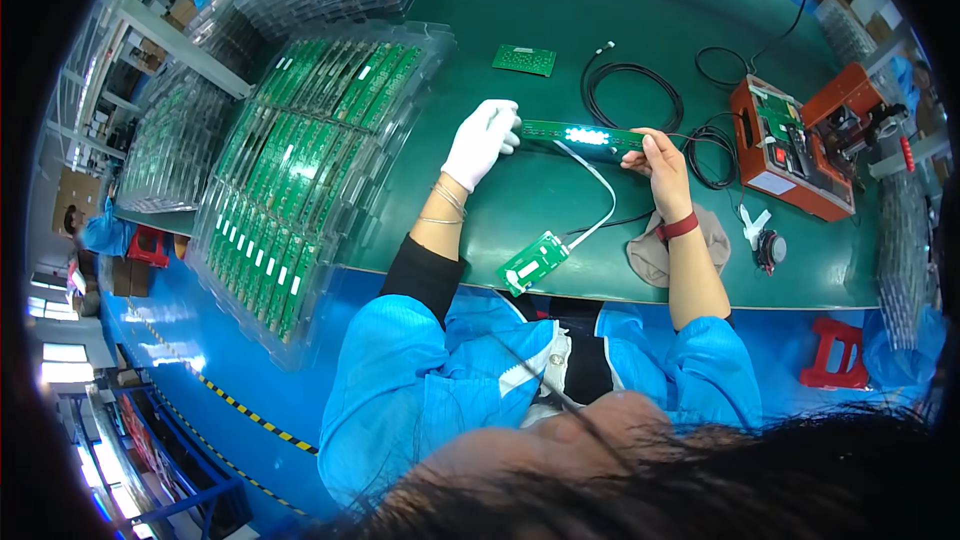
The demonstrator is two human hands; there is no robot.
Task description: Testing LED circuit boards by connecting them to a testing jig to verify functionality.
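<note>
A long, narrow green circuit board is held level above the green table, with a cluster of bright white lights glowing near its middle. My left hand, in a white glove, grips the board's left end. Bare and with a red band at the wrist, my right hand pinches its right end between thumb and fingers. A white ribbon cable runs from under the lit board down to a smaller green circuit board at the table's front edge.
A clear plastic tray of long green boards stands at the left, with stacked trays behind. Another green board lies beyond my hands, near a coiled black cable. At right are an orange machine, a beige cloth and a red stool.
</note>
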